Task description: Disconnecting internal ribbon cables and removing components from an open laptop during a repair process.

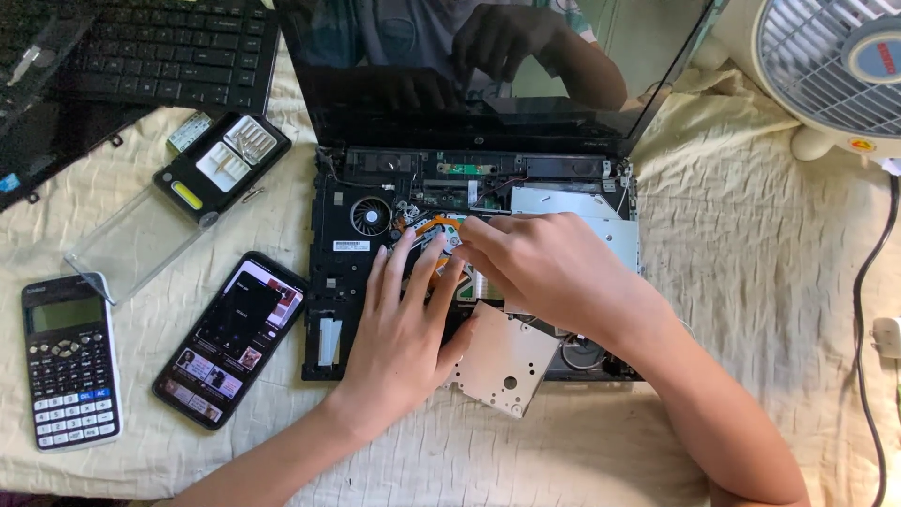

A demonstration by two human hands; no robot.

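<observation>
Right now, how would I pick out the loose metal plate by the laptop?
Start at the opened laptop base in the middle of the cream bedsheet. Go to its front edge, just right of the left hand. The silver metal plate lies tilted there, overhanging onto the sheet; it is the only flat, bare-metal piece with holes, unlike the black plastic around it.

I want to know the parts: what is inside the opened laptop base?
Inside the laptop base: a round fan, copper pipes and a silver drive. The left hand and right hand cover the middle; what lies below them is hidden.
</observation>
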